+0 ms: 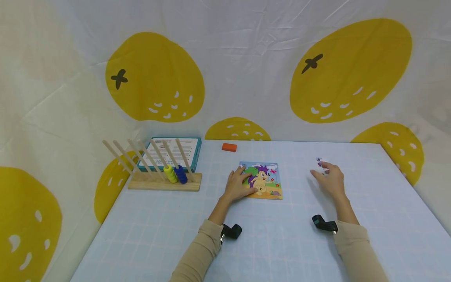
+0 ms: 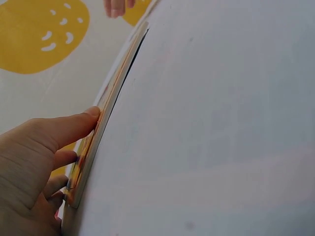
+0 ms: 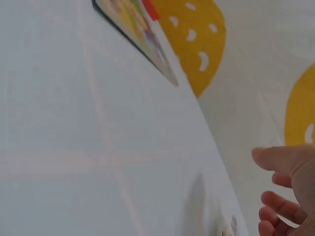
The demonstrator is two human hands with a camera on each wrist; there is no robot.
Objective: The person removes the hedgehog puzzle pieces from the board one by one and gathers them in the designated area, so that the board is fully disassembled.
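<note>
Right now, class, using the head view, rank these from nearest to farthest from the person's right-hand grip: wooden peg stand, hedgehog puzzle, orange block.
1. Hedgehog puzzle: to its left, partly covered by the left hand.
2. Orange block: farther left and toward the back.
3. Wooden peg stand: farthest left.

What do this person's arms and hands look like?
The left hand and right hand are bare, without gloves. The left sleeve and right sleeve are plain beige. Small, black, angled devices sit at the cuffs: a left wrist device and a right wrist device. No cables show.
</note>
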